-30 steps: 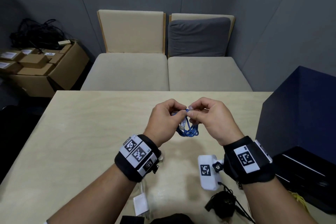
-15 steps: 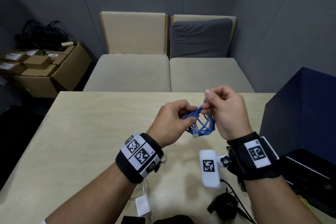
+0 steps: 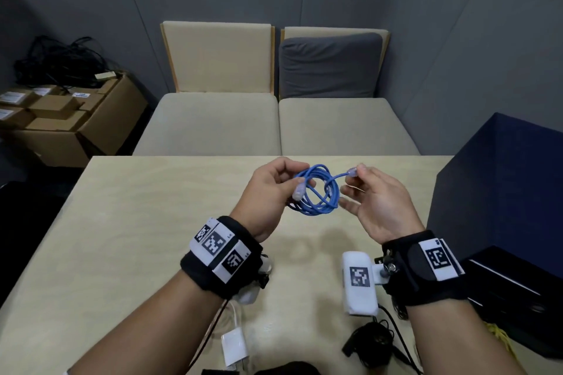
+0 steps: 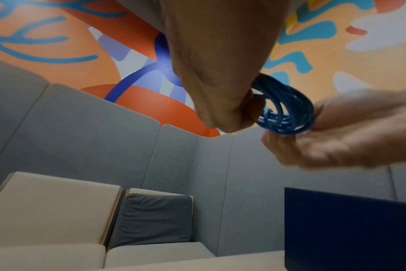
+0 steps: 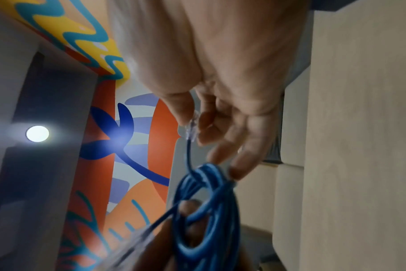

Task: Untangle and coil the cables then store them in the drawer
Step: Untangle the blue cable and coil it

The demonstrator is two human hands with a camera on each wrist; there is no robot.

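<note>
Since half a second ago your hands have drawn apart and the bundle has opened into a round coil, with your right hand [image 3: 376, 201] now turned palm-up. Your left hand [image 3: 268, 192] has its fingers curled round the left side of the blue cable [image 3: 318, 192], holding the one coil in the air above the middle of the table [image 3: 128, 222], nearer its far edge. Your right thumb and forefinger pinch one clear plug [image 3: 352, 172] at the end of a short free length; the other three fingers are spread loosely beside the coil. A second clear plug [image 3: 298, 192] hangs against your left palm. How many loops the coil has is hard to count, as they overlap, and both wrist views are blurred there. At the near edge of the table a white charger [image 3: 234, 350] and a black bundle of cable [image 3: 370, 344] are partly cut off by the frame and your forearms. A yellow cable [image 3: 496, 335] shows only in part at the right edge, beside the dark blue cabinet [image 3: 502, 179], whose open black drawer [image 3: 515, 292] is also cut off.
</note>
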